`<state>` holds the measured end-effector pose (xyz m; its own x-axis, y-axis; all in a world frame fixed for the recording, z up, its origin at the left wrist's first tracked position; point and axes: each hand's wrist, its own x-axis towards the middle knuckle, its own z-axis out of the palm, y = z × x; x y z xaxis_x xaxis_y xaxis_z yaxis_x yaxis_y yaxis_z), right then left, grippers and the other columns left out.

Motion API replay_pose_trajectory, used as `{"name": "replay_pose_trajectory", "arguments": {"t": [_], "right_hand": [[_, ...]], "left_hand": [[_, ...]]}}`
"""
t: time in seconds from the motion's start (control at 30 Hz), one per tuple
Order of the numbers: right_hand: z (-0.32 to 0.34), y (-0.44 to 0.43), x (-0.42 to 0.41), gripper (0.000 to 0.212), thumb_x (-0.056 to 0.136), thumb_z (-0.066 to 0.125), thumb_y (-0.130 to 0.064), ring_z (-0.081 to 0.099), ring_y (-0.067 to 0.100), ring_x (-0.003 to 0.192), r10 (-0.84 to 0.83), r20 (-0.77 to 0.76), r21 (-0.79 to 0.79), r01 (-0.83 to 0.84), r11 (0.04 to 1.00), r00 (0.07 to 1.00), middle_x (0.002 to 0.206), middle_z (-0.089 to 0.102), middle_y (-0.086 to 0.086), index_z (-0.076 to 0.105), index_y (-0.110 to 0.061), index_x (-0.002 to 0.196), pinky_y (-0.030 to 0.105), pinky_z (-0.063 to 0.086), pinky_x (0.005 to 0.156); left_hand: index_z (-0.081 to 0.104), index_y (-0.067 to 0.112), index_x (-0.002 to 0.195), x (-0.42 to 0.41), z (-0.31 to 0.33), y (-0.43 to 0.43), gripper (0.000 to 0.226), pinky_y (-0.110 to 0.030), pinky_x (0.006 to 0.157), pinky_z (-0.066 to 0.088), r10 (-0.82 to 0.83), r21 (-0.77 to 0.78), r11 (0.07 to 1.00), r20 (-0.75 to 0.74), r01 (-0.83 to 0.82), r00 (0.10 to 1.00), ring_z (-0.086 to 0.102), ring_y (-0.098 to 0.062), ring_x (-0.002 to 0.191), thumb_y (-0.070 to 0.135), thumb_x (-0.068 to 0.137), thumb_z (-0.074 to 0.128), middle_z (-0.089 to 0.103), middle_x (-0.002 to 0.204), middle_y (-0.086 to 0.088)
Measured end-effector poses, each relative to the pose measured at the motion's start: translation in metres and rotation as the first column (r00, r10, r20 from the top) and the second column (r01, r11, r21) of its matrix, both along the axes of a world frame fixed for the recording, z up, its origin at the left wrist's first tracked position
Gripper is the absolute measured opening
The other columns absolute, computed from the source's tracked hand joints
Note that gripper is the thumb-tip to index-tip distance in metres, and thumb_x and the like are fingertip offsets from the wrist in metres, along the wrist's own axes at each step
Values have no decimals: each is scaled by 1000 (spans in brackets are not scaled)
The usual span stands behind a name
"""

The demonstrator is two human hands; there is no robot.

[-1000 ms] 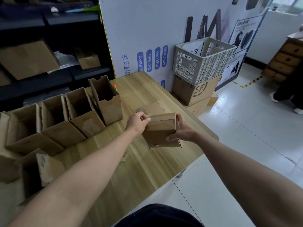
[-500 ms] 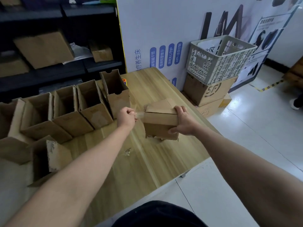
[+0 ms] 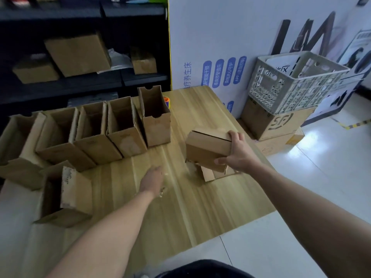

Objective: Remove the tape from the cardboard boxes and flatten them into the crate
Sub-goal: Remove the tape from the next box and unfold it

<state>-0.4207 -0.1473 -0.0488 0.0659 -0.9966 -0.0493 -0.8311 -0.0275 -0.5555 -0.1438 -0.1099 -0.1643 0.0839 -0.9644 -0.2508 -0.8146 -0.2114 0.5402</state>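
Observation:
My right hand (image 3: pixel 239 153) grips a small brown cardboard box (image 3: pixel 206 149) by its right end and holds it tilted just above the wooden table (image 3: pixel 200 213); the box's lower flaps hang open against the tabletop. My left hand (image 3: pixel 152 180) is low over the table to the left of the box, blurred, fingers pointing away. A crumpled scrap of clear tape (image 3: pixel 163 191) lies right beside it; whether the fingers hold any tape is unclear. The grey plastic crate (image 3: pixel 297 85) stands off the table at the right, on top of stacked cartons.
Several open cardboard boxes (image 3: pixel 124 127) stand in a row along the table's left and back. An orange tape roll (image 3: pixel 166 101) peeks out behind the tallest one. A big carton (image 3: pixel 281 123) carries the crate. Dark shelves with more boxes are behind; white floor lies to the right.
My left hand has left the box's end, where it was peeling clear tape, and dropped down and left to the tabletop. My right hand keeps the box.

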Motion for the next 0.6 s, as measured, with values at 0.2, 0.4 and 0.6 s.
{"name": "replay_pose_trajectory", "arguments": {"t": [0.2,0.4,0.6], "right_hand": [[-3,-18,6,101,61,86,-31,34,11,104,68,-21,20,-67,998,997,129,30,-3,25,-21,140,24,35,84],[-4,-30,30,104,59,87,-29,39,18,113,126,27,59,-128,990,992,131,29,1,24,-18,141,33,43,93],[-4,-29,48,102,59,87,-28,30,10,103,175,32,24,-176,984,984,128,31,1,27,-16,140,25,34,85]], "left_hand": [[42,5,138,-8,-20,21,40,-28,105,30,-52,137,988,-102,66,993,36,-27,134,18,101,34,36,146,-11],[62,15,110,5,-19,23,32,-25,93,40,-281,193,943,18,273,959,49,-14,101,28,99,35,37,127,0],[65,32,113,24,-10,27,37,-46,110,22,-430,349,866,149,359,891,24,-28,130,44,94,35,29,139,3]]}}
